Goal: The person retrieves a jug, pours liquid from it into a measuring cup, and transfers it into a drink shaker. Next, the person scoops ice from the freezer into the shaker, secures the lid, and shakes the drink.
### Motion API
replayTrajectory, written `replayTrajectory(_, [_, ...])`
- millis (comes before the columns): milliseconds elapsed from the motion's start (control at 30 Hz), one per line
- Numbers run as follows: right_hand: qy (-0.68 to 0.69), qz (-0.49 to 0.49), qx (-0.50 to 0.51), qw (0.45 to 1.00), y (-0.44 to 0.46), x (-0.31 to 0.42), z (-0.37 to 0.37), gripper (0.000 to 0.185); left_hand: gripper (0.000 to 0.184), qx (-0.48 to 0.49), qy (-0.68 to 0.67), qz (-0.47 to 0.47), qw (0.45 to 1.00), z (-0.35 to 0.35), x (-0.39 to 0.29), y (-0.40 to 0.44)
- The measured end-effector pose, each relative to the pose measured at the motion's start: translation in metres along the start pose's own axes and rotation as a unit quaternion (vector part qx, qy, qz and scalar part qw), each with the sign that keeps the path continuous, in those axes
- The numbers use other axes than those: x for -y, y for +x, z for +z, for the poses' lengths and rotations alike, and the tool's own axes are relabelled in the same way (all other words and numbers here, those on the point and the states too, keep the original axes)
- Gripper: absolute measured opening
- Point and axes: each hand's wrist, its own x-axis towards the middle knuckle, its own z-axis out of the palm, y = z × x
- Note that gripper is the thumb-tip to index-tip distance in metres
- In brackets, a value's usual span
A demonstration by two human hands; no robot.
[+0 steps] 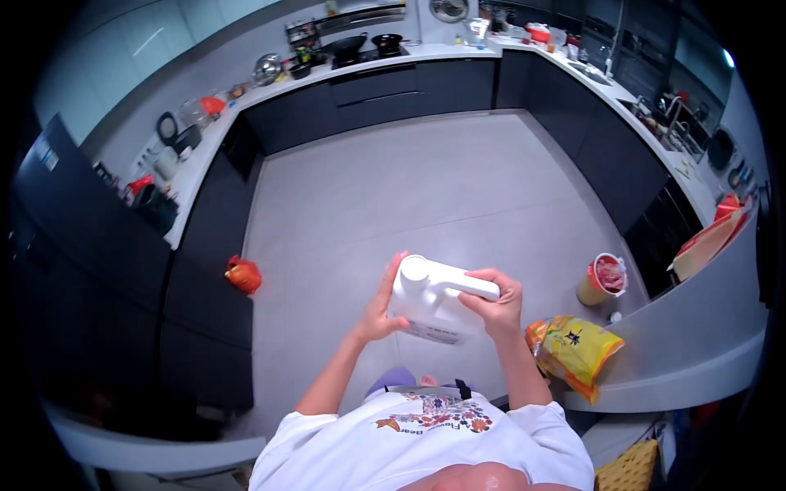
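Note:
A white plastic jug [434, 304] with a round cap, a moulded handle and a printed label is held in front of my body, above the floor. My left hand [382, 308] presses against its left side near the cap, thumb on the front face. Around the handle's right end, the fingers of my right hand [496, 302] are closed. The cap is on the jug. Part of the label is visible low on the side facing me; the far side is hidden.
Right of my hands, a yellow bag [577, 344] lies by a curved grey ledge [688, 360]. Behind it stands a lined bin [594, 288]. A red bag [243, 275] is by the left cabinets. Dark cabinets [377, 98] with cluttered white counters surround the grey floor [377, 188].

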Motion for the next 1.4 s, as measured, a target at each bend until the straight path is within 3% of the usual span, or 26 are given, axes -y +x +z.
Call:
replayTrajectory(100, [-0.076,-0.056,-0.011,0.995,0.082,-0.033,-0.021,0.024,0.080,-0.009,0.030,0.009,0.999,-0.021,0.026,0.102])
replayTrajectory(200, [-0.144,-0.082,-0.026,0.986,0.161,-0.062,-0.042,0.024,0.062,0.043,0.036,0.052,0.997,-0.045,0.067,0.197])
replayTrajectory(300, [-0.139,-0.060,-0.072,0.986,0.235,-0.095,-0.067,0.023,0.054,0.107,-0.054,0.021,0.993,-0.061,0.126,0.281])
replayTrajectory(400, [-0.166,-0.044,-0.123,0.977,0.317,-0.121,-0.089,0.023,0.047,0.147,-0.008,0.003,0.989,-0.080,0.181,0.373])
replayTrajectory(433, [-0.191,-0.042,-0.134,0.972,0.341,-0.123,-0.101,0.023,0.043,0.121,-0.038,-0.001,0.992,-0.077,0.194,0.402])
replayTrajectory(567, [-0.150,-0.028,-0.235,0.960,0.439,-0.134,-0.143,0.026,0.037,0.067,0.047,0.049,0.995,-0.059,0.232,0.527])
replayTrajectory(700, [-0.217,-0.074,-0.294,0.928,0.532,-0.148,-0.185,0.026,0.042,0.032,0.089,0.061,0.994,-0.040,0.274,0.643])
replayTrajectory(800, [-0.210,-0.080,-0.320,0.920,0.608,-0.171,-0.234,0.025,0.042,0.047,0.078,-0.045,0.995,-0.025,0.309,0.730])
replayTrajectory(900, [-0.203,-0.066,-0.335,0.918,0.684,-0.200,-0.294,0.026,0.047,0.143,0.109,-0.100,0.978,-0.005,0.366,0.821])
replayTrajectory(1000, [-0.217,-0.069,-0.339,0.913,0.769,-0.216,-0.354,0.026,0.052,0.193,0.067,0.082,0.975,0.013,0.435,0.914])
replayTrajectory(1033, [-0.235,-0.068,-0.345,0.906,0.801,-0.215,-0.369,0.027,0.057,0.252,0.025,0.043,0.966,0.010,0.452,0.948])
replayTrajectory(1133, [-0.274,-0.080,-0.336,0.898,0.888,-0.220,-0.422,0.027,0.057,0.283,0.005,0.014,0.959,0.006,0.491,1.046])
replayTrajectory(1267, [-0.292,-0.077,-0.341,0.890,0.995,-0.230,-0.491,0.027,0.046,0.248,0.072,0.028,0.966,0.021,0.542,1.163])
replayTrajectory(1400, [-0.302,-0.072,-0.346,0.886,1.098,-0.247,-0.557,0.025,0.046,0.178,0.096,0.037,0.979,0.057,0.606,1.274])
